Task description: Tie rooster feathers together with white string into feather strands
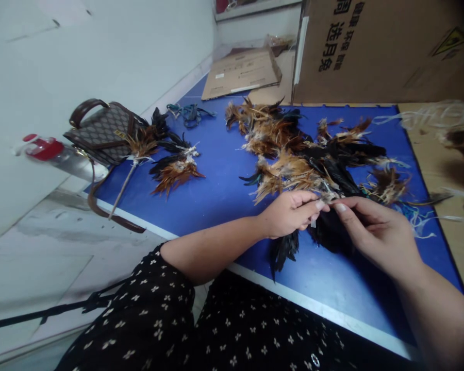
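Note:
My left hand (292,214) is closed in a pinch on the quill end of a bunch of black feathers (286,250), which hangs below it over the blue table (220,206). Close beside it, my right hand (381,234) pinches at the same quill ends between thumb and forefinger. The exact spot between the fingertips is too small to make out. Just beyond both hands spreads a pile of brown feathers (294,172), with long black feathers (340,167) among them. A small brown feather tuft (388,183) lies beyond my right hand.
At the left stand a patterned handbag (104,131) and a red-capped bottle (73,162). Near them lie a feather-topped stick (123,188), a feather bunch (180,170) and teal cords (191,114). Flattened cardboard (239,74) and a large carton (386,56) border the back.

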The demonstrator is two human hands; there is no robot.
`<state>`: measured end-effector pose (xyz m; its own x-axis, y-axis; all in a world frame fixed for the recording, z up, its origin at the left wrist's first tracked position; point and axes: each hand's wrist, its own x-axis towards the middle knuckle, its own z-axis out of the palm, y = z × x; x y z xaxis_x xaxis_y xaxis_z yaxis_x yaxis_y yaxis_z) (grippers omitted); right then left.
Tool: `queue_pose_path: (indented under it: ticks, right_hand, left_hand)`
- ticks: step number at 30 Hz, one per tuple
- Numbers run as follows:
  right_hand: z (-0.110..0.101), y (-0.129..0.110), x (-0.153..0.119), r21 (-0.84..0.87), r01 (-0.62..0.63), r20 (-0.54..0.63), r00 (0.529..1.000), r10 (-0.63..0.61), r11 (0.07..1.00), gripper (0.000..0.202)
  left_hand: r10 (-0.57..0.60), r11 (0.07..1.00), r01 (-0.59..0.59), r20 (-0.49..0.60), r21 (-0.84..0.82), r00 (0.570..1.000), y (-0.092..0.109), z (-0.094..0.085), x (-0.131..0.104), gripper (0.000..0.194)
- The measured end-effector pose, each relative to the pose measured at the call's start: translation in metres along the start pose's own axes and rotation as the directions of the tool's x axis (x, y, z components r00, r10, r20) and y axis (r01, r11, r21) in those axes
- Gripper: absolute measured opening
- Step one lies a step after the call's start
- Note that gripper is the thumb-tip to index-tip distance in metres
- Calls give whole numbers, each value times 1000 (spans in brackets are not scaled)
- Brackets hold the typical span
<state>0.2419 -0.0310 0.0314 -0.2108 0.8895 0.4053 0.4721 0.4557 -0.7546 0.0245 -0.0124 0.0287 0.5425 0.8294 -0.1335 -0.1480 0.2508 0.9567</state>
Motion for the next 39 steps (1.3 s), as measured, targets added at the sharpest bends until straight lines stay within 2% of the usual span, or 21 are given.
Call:
queue_pose_path:
  ticks: [2, 3, 4, 6, 8, 10, 11, 13, 16, 18, 20, 22, 24, 26, 28, 30, 32, 33, 35, 37, 39]
  right_hand:
    - [0, 2, -2, -105, 134, 61, 990, -128, 985, 18]
    - [-1, 3, -3, -145, 204, 103, 976, -190, 968, 15]
    - [-1, 4, -4, -174, 264, 147, 960, -240, 949, 13]
    - [-4, 5, -5, -205, 345, 227, 927, -298, 916, 9]
    - [-8, 6, -4, -203, 377, 240, 914, -328, 904, 8]
    - [-12, 5, 0, -158, 362, 228, 919, -322, 919, 9]
    - [-14, 4, 3, -118, 339, 222, 925, -307, 934, 12]
    - [-15, 0, 7, -49, 279, 208, 942, -263, 959, 18]
    - [-11, -6, 7, -24, 283, 184, 944, -274, 959, 18]
    - [-8, -6, 3, -45, 338, 191, 927, -324, 940, 16]
    - [-7, -2, -1, -98, 398, 216, 903, -371, 912, 12]
    - [-8, 4, -2, -165, 433, 251, 887, -387, 886, 11]
    - [-11, 8, -1, -167, 422, 276, 887, -369, 891, 12]
    - [-13, 9, 4, -81, 337, 281, 911, -303, 938, 15]
    - [-12, 6, 7, -2, 214, 243, 948, -207, 977, 21]
    - [-8, 0, 8, 13, 148, 196, 969, -147, 989, 25]
    - [-2, -4, 4, -5, 177, 188, 967, -173, 984, 24]
    - [0, -5, 2, -20, 216, 210, 955, -207, 976, 24]
    - [2, -2, -3, -79, 300, 257, 928, -272, 951, 18]
    - [-2, 3, -5, -170, 375, 287, 904, -318, 911, 10]
    - [-9, 9, -3, -211, 398, 288, 898, -332, 893, 12]
  left_hand:
    - [109, 975, -97, -50, 202, 993, -3, -3, 2, 25]
    - [188, 926, -154, -70, 344, 980, -5, -5, 2, 26]
    - [270, 844, -204, -65, 496, 961, -6, -7, 2, 28]
    - [372, 595, -261, 27, 761, 928, -6, -9, -1, 28]
    - [314, 340, -307, 201, 889, 928, -4, -10, -5, 24]
    - [210, 225, -413, 370, 883, 905, 1, -10, -9, 24]
    - [202, 234, -475, 435, 849, 877, 3, -10, -9, 26]
    - [303, 325, -558, 475, 763, 826, 7, -12, -9, 29]
    - [499, 433, -531, 297, 729, 814, 8, -14, -4, 33]
    - [531, 406, -466, 212, 786, 820, 5, -13, -4, 33]
    - [468, 294, -385, 219, 875, 856, 2, -9, -6, 29]
    - [316, 154, -325, 265, 933, 911, 2, -5, -9, 24]
    - [156, 116, -357, 338, 927, 928, 5, -3, -12, 22]
    - [115, 262, -447, 432, 855, 894, 11, -4, -12, 19]
    - [209, 488, -459, 411, 742, 887, 15, -6, -11, 23]
    - [303, 655, -387, 243, 649, 921, 16, -8, -8, 29]
    - [344, 700, -310, 76, 644, 936, 13, -7, -6, 32]
    - [359, 672, -291, 44, 681, 932, 10, -7, -5, 31]
    - [360, 531, -276, 82, 801, 929, 4, -5, -6, 26]
    - [275, 350, -274, 181, 896, 944, 1, -4, -7, 21]
    - [156, 257, -322, 289, 911, 944, 2, -5, -8, 22]
